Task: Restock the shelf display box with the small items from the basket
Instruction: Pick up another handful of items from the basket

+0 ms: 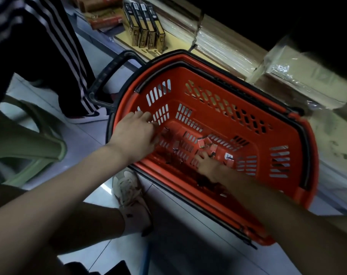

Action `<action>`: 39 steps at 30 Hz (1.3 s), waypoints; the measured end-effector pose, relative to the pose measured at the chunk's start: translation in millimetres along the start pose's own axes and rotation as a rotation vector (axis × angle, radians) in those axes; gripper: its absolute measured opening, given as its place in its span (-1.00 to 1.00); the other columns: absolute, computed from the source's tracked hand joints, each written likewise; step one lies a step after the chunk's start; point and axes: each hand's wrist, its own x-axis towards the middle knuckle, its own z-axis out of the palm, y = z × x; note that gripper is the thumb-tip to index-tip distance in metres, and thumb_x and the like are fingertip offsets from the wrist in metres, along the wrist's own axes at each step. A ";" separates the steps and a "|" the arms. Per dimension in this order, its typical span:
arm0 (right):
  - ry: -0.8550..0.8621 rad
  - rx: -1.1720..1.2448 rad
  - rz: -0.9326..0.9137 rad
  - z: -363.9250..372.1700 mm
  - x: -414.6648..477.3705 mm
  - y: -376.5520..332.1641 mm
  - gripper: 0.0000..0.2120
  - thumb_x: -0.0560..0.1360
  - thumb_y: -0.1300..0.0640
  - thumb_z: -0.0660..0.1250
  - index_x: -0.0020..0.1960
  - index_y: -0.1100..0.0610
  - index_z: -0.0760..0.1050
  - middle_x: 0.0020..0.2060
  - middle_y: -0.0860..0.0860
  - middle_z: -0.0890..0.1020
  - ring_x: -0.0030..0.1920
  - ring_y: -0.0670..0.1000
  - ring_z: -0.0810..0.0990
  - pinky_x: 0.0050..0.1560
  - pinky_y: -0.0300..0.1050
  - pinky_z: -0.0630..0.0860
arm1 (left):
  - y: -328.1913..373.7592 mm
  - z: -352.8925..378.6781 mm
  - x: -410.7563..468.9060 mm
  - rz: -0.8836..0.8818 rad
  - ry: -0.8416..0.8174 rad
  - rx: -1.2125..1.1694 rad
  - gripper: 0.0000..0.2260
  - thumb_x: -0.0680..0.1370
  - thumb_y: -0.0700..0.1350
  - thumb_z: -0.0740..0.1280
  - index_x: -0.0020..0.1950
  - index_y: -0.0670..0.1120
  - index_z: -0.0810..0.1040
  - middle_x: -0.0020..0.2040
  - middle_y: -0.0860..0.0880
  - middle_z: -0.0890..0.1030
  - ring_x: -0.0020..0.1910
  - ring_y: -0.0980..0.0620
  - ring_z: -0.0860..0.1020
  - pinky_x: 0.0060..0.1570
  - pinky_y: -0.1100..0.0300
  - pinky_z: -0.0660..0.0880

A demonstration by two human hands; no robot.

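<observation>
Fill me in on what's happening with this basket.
A person has both hands inside a red basket standing on the floor. The left hand is down by the basket's left wall. The right hand reaches among the few small boxes scattered on the bottom. Whether either hand grips one is too blurred to tell.

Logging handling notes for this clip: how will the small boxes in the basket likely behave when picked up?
The boxes look tiny and flat-sided, so probably light, stiff and unlikely to roll. Lying scattered on the slotted floor of the basket, they may slide away or snag when pushed.
</observation>
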 end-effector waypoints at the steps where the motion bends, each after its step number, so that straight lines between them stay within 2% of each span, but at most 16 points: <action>1: -0.018 -0.021 -0.022 -0.5 -6.2 6.0 -0.65 0.46 0.25 0.44 0.24 0.17 0.62 0.60 0.26 0.10 0.57 0.43 -0.03 0.40 0.33 0.38 | 1.1 -0.2 0.2 -0.001 0.004 0.003 -0.59 0.62 0.16 0.19 0.26 -0.05 0.63 0.05 -0.06 0.53 0.11 -0.12 0.51 0.13 0.01 0.40; 2: -0.029 -0.065 -0.044 0.1 -11.4 11.5 -0.64 0.49 0.18 0.42 0.28 0.19 0.59 0.59 0.28 0.16 0.58 0.41 -0.04 0.48 0.38 0.24 | 1.9 -0.5 0.5 -0.005 0.006 0.005 -0.58 0.62 0.17 0.18 0.26 -0.06 0.63 0.05 -0.07 0.54 0.12 -0.12 0.50 0.14 0.01 0.39; 3: -0.038 -0.085 -0.059 2.1 -16.7 14.7 -0.61 0.52 0.13 0.42 0.31 0.20 0.57 0.59 0.29 0.16 0.59 0.39 -0.04 0.51 0.36 0.19 | 2.8 -0.9 0.8 -0.009 0.002 0.006 -0.55 0.62 0.18 0.14 0.26 -0.05 0.63 0.06 -0.06 0.54 0.12 -0.12 0.50 0.14 0.02 0.39; 6: -0.053 -0.019 -0.048 14.3 -28.3 18.5 -0.57 0.44 0.09 0.52 0.29 0.12 0.61 0.62 0.25 -0.03 0.57 0.37 0.04 0.44 0.23 0.39 | 4.6 -2.8 0.7 -0.032 -0.023 0.006 -0.43 0.55 0.23 0.01 0.26 -0.04 0.63 0.07 -0.05 0.54 0.14 -0.11 0.50 0.17 0.03 0.39; 8: -0.027 0.000 -0.052 24.4 -32.4 16.4 -0.57 0.44 0.14 0.48 0.31 0.07 0.58 0.62 0.18 0.02 0.55 0.32 0.13 0.42 0.21 0.39 | 4.5 -0.5 1.0 -0.033 -0.014 0.011 -0.48 0.56 0.22 0.07 0.26 -0.04 0.63 0.08 -0.05 0.55 0.14 -0.10 0.50 0.18 0.03 0.40; 11: 0.011 0.004 -0.039 33.5 -36.7 12.7 -0.58 0.48 0.25 0.39 0.33 0.05 0.57 0.59 0.07 0.14 0.48 0.33 0.26 0.42 0.29 0.36 | 6.4 3.4 2.2 -0.026 0.005 0.027 -0.60 0.59 0.18 0.22 0.25 -0.02 0.63 0.07 -0.04 0.55 0.13 -0.09 0.50 0.18 0.03 0.41; 14: 0.010 0.048 0.037 36.0 -41.0 7.5 -0.59 0.50 0.36 0.35 0.31 0.13 0.58 0.54 0.06 0.16 0.43 0.33 0.28 0.31 0.29 0.47 | 11.4 5.8 2.4 -0.027 0.021 0.035 -0.61 0.59 0.19 0.22 0.22 -0.03 0.64 0.05 -0.04 0.55 0.12 -0.09 0.51 0.18 0.04 0.41; 18: 0.029 0.098 0.074 44.9 -48.7 8.5 -0.61 0.51 0.30 0.35 0.33 0.15 0.56 0.50 0.11 0.24 0.40 0.30 0.33 0.30 0.20 0.48 | 16.6 6.7 3.5 -0.020 0.014 0.058 -0.61 0.59 0.17 0.21 0.20 -0.03 0.65 0.06 -0.06 0.57 0.13 -0.11 0.51 0.16 0.03 0.40; 21: 0.042 0.237 0.115 44.9 -55.6 17.9 -0.62 0.48 0.12 0.45 0.29 0.12 0.57 0.38 0.11 0.45 0.32 0.20 0.48 0.33 0.05 0.48 | 18.4 3.9 4.4 -0.030 -0.015 0.066 -0.60 0.58 0.17 0.18 0.20 -0.02 0.64 0.08 -0.06 0.57 0.15 -0.11 0.51 0.19 0.03 0.39; 24: 0.052 0.438 0.220 37.6 -67.0 31.8 -0.49 0.41 0.01 0.52 0.30 0.12 0.52 0.27 0.11 0.58 0.24 0.16 0.59 0.27 -0.06 0.51 | 20.2 0.1 6.6 -0.043 -0.047 0.075 -0.62 0.60 0.16 0.19 0.22 -0.02 0.63 0.11 -0.06 0.57 0.18 -0.11 0.50 0.20 0.03 0.37; 26: 0.060 0.585 0.295 25.8 -82.2 41.9 -0.57 0.42 -0.01 0.51 0.22 0.14 0.58 0.18 0.11 0.65 0.18 0.15 0.64 0.16 -0.12 0.54 | 23.2 -4.3 8.7 -0.060 -0.074 0.046 -0.62 0.61 0.18 0.19 0.23 -0.02 0.62 0.13 -0.07 0.58 0.20 -0.12 0.50 0.22 0.02 0.36; 28: 0.123 0.703 0.361 11.1 -92.9 54.3 -0.71 0.47 0.01 0.43 0.06 0.20 0.65 0.06 0.15 0.70 0.09 0.17 0.67 0.04 -0.11 0.56 | 27.1 -8.8 13.7 -0.098 -0.099 -0.031 -0.63 0.62 0.18 0.20 0.22 -0.01 0.63 0.14 -0.07 0.59 0.22 -0.14 0.51 0.23 0.00 0.37; 31: 0.269 0.878 0.401 -16.3 -111.4 73.9 -0.92 0.43 0.15 0.47 -0.20 0.15 0.62 -0.16 0.09 0.72 -0.13 0.06 0.67 -0.13 -0.11 0.57 | 35.2 -18.7 23.3 -0.170 -0.095 -0.300 -0.70 0.61 0.10 0.25 0.17 -0.02 0.65 0.12 -0.10 0.65 0.18 -0.16 0.59 0.17 0.00 0.50; 34: 0.431 1.008 0.371 -56.1 -135.6 92.0 -0.87 0.35 0.20 0.57 -0.25 0.08 0.61 -0.32 -0.08 0.65 -0.30 -0.15 0.57 -0.23 -0.22 0.47 | 51.5 -30.4 34.7 -0.311 -0.112 -0.797 -0.78 0.63 -0.02 0.29 0.14 -0.08 0.68 0.07 -0.12 0.71 0.04 -0.09 0.65 0.03 0.13 0.53; 36: 0.555 1.049 0.303 -89.7 -157.4 99.1 -0.84 0.32 0.19 0.58 -0.28 0.05 0.60 -0.37 -0.14 0.62 -0.34 -0.21 0.53 -0.21 -0.24 0.42 | 65.8 -38.3 38.5 -0.455 -0.161 -1.222 -0.78 0.64 -0.02 0.31 0.14 -0.11 0.67 0.09 -0.18 0.71 -0.04 -0.07 0.64 -0.08 0.15 0.49; 39: 0.731 1.049 0.214 -140.1 -197.4 98.2 -0.81 0.32 0.16 0.58 -0.31 0.00 0.56 -0.29 -0.16 0.60 -0.21 -0.20 0.52 -0.17 -0.26 0.40 | 87.5 -52.3 38.2 -0.597 -0.367 -1.757 -0.64 0.64 0.13 0.21 0.21 -0.09 0.61 0.17 -0.19 0.66 0.08 -0.15 0.64 0.01 -0.02 0.58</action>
